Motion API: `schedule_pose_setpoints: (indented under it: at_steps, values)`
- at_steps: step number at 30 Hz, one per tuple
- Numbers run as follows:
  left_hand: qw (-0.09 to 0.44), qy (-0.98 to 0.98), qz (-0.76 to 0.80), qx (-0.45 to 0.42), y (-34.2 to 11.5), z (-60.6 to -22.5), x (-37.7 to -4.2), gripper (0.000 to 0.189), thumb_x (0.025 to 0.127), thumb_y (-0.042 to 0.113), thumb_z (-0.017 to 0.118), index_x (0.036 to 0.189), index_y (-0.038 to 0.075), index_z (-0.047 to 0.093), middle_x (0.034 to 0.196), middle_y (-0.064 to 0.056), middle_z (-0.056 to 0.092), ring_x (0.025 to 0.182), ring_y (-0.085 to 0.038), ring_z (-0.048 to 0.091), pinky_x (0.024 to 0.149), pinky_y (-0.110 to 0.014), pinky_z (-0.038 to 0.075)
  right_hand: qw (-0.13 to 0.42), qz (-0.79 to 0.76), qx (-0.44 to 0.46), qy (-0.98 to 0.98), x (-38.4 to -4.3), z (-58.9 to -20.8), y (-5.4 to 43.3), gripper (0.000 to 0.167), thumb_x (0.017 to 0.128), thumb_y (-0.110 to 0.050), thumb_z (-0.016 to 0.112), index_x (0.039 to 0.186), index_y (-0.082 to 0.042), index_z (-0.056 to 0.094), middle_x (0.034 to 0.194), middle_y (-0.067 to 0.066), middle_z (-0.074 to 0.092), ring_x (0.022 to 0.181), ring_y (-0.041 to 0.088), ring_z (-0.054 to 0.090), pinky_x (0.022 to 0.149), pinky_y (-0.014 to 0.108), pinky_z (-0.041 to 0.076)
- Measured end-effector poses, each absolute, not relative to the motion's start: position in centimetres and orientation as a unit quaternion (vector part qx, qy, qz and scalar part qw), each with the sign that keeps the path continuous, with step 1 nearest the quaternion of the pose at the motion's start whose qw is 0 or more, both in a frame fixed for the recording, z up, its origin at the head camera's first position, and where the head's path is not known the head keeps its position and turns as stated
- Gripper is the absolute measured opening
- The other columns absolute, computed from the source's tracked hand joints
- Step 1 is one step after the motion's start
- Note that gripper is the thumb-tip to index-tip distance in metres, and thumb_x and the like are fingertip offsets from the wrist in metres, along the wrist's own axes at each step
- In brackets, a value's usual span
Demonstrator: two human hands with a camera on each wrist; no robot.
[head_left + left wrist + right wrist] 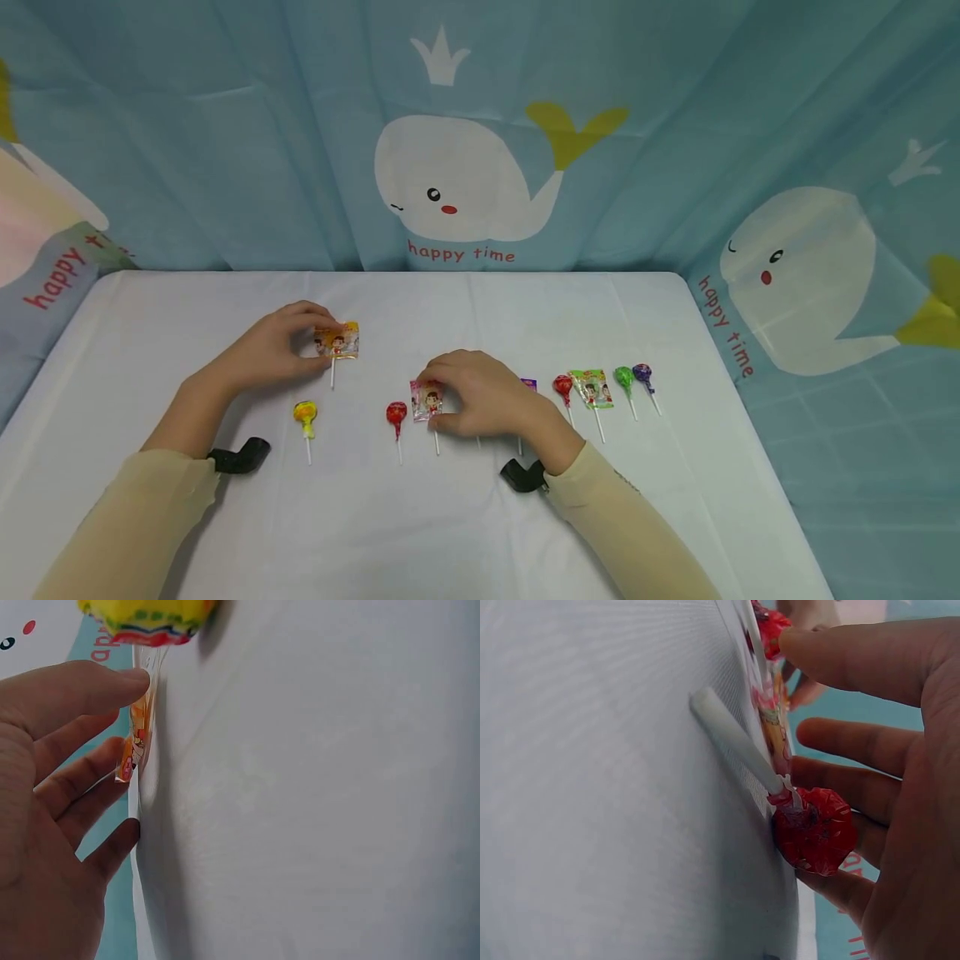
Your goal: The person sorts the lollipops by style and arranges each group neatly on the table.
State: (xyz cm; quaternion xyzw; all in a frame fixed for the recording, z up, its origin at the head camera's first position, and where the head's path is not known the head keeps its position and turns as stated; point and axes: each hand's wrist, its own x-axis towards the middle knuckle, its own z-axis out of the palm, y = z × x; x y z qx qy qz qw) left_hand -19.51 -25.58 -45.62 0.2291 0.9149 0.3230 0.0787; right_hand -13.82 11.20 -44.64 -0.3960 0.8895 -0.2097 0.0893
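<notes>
With left hand, pinches orange-wrapped lollipop toward the surface's far edge, left half | with right hand, spreads thumb and fingers apart about pink-wrapped lollipop, farther from that edge; cannot tell whether touching | toward left edge, yellow lollipop; toward right edge, green lollipop beside purple lollipop

Loads of room on the near side of the table, between the left sleeve and right sleeve. Decent lane running inward too, between the yellow lollipop and the red lollipop. Past the right hand it's a tight cluster, green packet included. Blue curtain walls off the back, fyi.
</notes>
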Motion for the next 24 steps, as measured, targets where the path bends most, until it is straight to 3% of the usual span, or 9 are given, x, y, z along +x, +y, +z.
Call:
schedule_pose_setpoints:
  at_steps: [16,24]
  values:
    - [0.079,0.911,0.325,0.240,-25.49,-45.73,-19.78,0.043,0.088,0.013,0.091,0.130,0.009,0.078,0.148,-0.013,0.061,0.145,-0.043,0.048,0.118,-0.072,0.038,0.085,-0.204,-0.398,0.890,-13.72,-44.65,11.14,0.050,0.093,-0.039,0.082,0.138,-0.019,0.072,0.135,-0.009,0.069,0.134,0.014,0.060,0.118,0.040,0.045]
    - [0.096,0.916,0.312,0.232,-25.76,-45.77,-19.13,0.056,0.088,0.017,0.092,0.141,0.013,0.074,0.161,-0.013,0.052,0.154,-0.046,0.037,0.120,-0.075,0.032,0.083,-0.200,-0.398,0.891,-13.75,-44.56,11.19,0.050,0.093,-0.039,0.082,0.138,-0.019,0.072,0.135,-0.008,0.069,0.133,0.015,0.060,0.118,0.041,0.045]
